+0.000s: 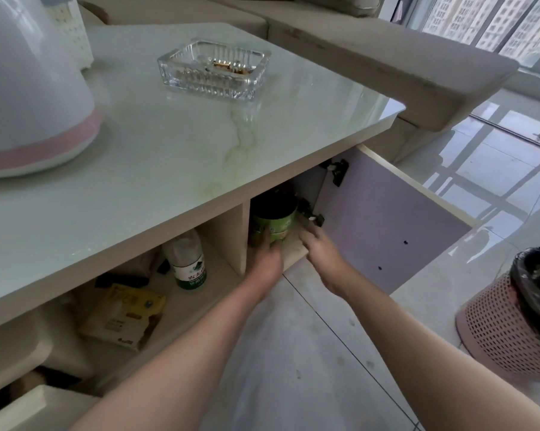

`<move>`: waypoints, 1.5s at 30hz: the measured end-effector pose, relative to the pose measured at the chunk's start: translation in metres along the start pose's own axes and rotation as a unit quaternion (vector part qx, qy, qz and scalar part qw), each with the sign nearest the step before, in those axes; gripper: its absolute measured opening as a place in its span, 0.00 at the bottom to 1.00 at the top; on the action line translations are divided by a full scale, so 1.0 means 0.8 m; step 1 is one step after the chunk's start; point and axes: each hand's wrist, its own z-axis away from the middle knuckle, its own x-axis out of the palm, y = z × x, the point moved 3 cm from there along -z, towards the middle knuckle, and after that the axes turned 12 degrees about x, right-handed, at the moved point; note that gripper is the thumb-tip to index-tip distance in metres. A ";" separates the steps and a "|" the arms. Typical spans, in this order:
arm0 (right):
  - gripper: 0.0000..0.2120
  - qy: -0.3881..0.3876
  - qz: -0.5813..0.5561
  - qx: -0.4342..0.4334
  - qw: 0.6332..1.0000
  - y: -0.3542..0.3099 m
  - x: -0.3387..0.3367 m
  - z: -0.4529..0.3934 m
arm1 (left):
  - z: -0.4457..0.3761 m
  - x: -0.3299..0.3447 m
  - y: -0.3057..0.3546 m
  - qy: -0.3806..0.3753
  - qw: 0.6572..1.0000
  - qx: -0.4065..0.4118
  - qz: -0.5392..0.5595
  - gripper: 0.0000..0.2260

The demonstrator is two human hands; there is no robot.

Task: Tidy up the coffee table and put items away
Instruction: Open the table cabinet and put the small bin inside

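Note:
A green canister with a dark lid [273,219] stands inside the right-hand compartment under the coffee table [175,157]. My left hand [267,259] reaches into that compartment and its fingers rest against the canister's lower front. My right hand [320,248] is beside the canister at the compartment's floor edge, fingers apart, holding nothing. The compartment's door [396,225] is swung open to the right. A glass ashtray [214,70] with cigarette butts and a white kettle with a pink band [29,88] stand on the tabletop.
The open shelf to the left holds a plastic water bottle [189,262], a yellow packet [125,318] and dark small items. A pink perforated waste bin with a black liner [517,318] stands on the tiled floor at right. A beige sofa [387,54] runs behind the table.

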 end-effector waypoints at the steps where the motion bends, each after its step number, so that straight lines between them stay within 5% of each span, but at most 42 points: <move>1: 0.22 0.027 0.047 -0.059 0.997 -0.008 -0.018 0.023 | 0.010 0.002 0.022 -0.032 0.997 0.050 -0.049 0.23; 3: 0.19 0.121 0.124 -0.207 0.963 -0.033 -0.063 0.079 | 0.031 0.007 0.080 -0.075 0.970 0.168 -0.157 0.21; 5: 0.14 0.268 0.177 -0.338 0.885 -0.069 -0.118 0.137 | 0.057 0.011 0.147 -0.078 0.932 0.267 -0.234 0.20; 7: 0.13 0.391 0.208 -0.370 0.816 -0.100 -0.171 0.172 | 0.081 0.009 0.209 -0.063 0.895 0.332 -0.290 0.22; 10: 0.21 0.388 0.289 -0.198 0.853 -0.108 -0.213 0.169 | 0.104 -0.013 0.281 -0.045 0.821 0.390 -0.414 0.24; 13: 0.21 0.316 0.346 -0.074 0.880 -0.089 -0.205 0.151 | 0.108 -0.058 0.305 -0.051 0.783 0.338 -0.520 0.24; 21: 0.15 0.276 0.348 -0.053 0.894 -0.087 -0.151 0.162 | 0.128 -0.097 0.295 -0.061 0.841 0.260 -0.470 0.22; 26: 0.30 0.207 0.238 -0.027 0.949 -0.104 -0.051 0.166 | 0.128 -0.106 0.304 -0.118 0.872 0.224 -0.419 0.22; 30: 0.41 0.204 0.210 0.023 0.956 -0.126 -0.002 0.154 | 0.134 -0.115 0.312 -0.127 0.905 0.210 -0.349 0.21; 34: 0.35 0.176 0.172 0.016 0.969 -0.131 0.016 0.143 | 0.139 -0.126 0.312 -0.124 0.931 0.189 -0.287 0.20; 37: 0.16 0.126 0.049 -0.011 0.991 -0.126 0.021 0.137 | 0.140 -0.124 0.311 -0.124 0.927 0.201 -0.292 0.20; 45: 0.14 -0.050 -0.082 -0.040 0.995 -0.127 0.028 0.141 | 0.134 -0.126 0.301 -0.105 0.928 0.221 -0.281 0.19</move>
